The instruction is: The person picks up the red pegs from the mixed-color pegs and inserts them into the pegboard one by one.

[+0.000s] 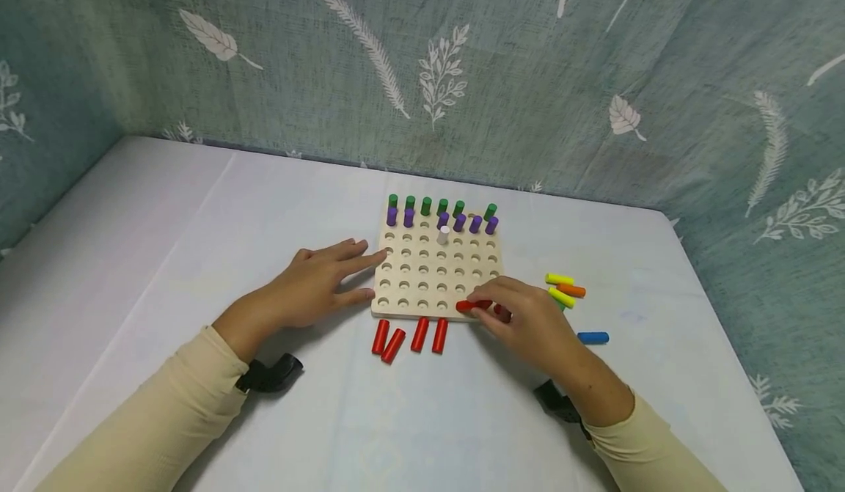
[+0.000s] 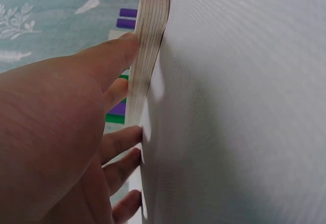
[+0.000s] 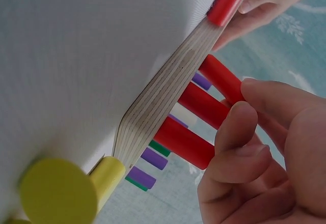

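Observation:
A wooden pegboard point(image 1: 432, 312) with rows of round holes lies on the table. My right hand point(image 1: 528, 320) is at its front right corner and pinches a red peg point(image 3: 223, 79) between thumb and finger. The peg's lower end meets the board. Two more red pegs point(image 3: 186, 142) stand in the board beside it, partly hidden by the fingers in the head view. At the board's left edge my left hand point(image 1: 317, 283) has its fingers spread; in the left wrist view its thumb point(image 2: 119, 53) touches the side of the board.
Green pegs point(image 1: 426, 206) and purple pegs point(image 1: 459, 222) stand in the two far rows, with one white peg point(image 1: 444, 235) nearer. Several red pegs point(image 1: 419, 334) lie in front of the board. To the right lie yellow pegs point(image 1: 560, 278), an orange peg point(image 1: 573, 290) and a blue peg point(image 1: 593, 338).

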Demonstrator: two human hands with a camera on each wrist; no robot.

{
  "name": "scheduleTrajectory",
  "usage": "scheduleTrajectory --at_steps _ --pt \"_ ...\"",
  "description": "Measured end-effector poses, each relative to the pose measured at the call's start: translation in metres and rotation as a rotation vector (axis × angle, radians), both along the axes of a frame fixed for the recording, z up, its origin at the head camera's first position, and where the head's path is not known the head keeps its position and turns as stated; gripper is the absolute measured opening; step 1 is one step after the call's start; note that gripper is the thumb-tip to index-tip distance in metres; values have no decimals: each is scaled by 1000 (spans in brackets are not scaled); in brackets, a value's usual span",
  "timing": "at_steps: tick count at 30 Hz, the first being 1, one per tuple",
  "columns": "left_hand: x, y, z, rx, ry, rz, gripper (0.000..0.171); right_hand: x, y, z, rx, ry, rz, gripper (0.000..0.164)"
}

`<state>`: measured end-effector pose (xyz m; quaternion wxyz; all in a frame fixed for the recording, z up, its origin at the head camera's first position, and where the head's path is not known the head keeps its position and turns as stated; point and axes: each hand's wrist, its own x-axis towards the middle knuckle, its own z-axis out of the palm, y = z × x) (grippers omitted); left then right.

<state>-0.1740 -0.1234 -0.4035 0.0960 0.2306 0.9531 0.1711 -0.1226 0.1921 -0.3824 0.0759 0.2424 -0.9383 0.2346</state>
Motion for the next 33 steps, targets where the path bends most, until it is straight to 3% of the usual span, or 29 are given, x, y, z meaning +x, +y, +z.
scheduleTrajectory --at_steps 27,33 --pt "0 -2 -2 -11 -30 1 69 0 -1 2 60 -88 -46 21" --pt "0 -1 -1 -5 -6 -2 68 -1 -1 3 54 -66 -66 19"
